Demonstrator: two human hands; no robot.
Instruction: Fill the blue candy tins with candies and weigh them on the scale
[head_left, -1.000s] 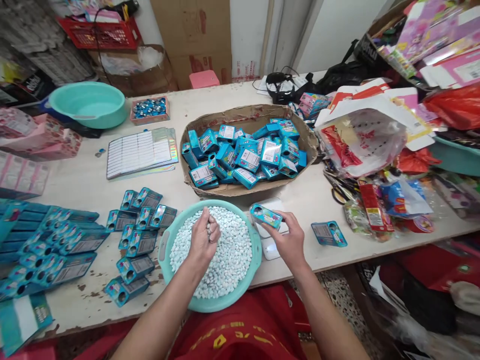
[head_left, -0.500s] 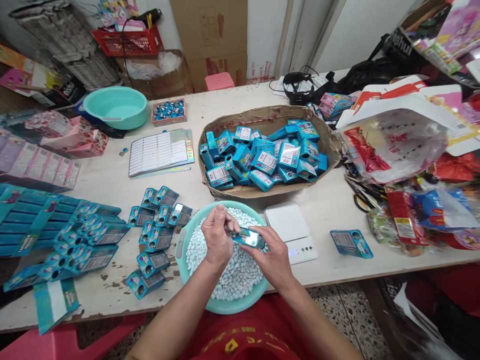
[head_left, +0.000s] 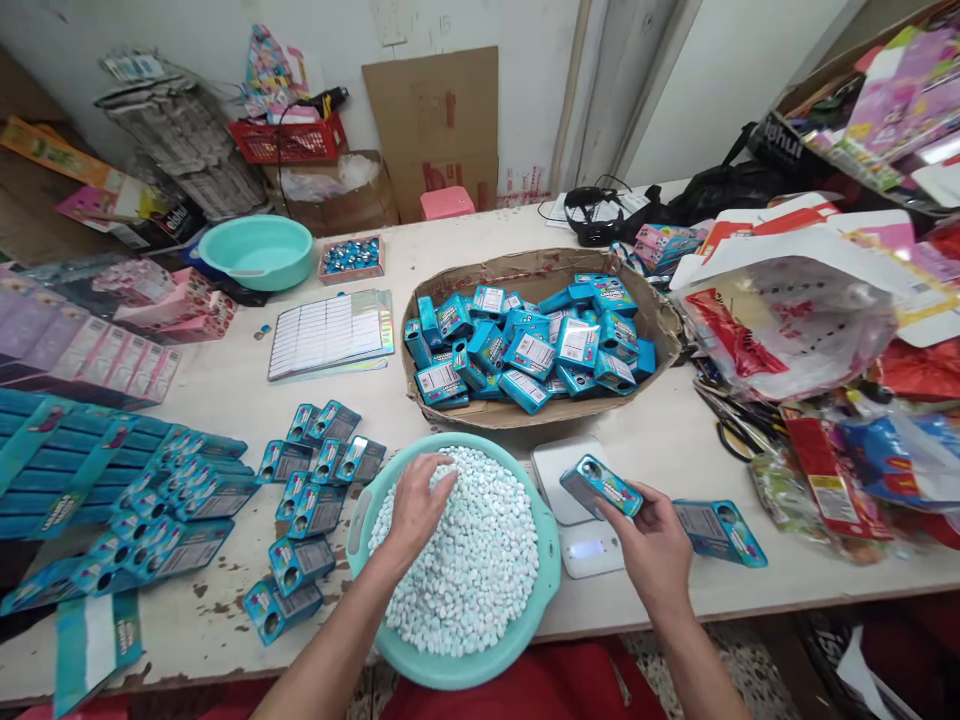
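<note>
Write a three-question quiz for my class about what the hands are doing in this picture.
1. True or false: the left hand rests in the teal basin of pale pellets.
2. What does the right hand hold? A) scissors B) a blue box C) a single pellet
3. Fill in: the flat white device beside the basin is a ____.
Key: 1 true; 2 B; 3 scale.
</note>
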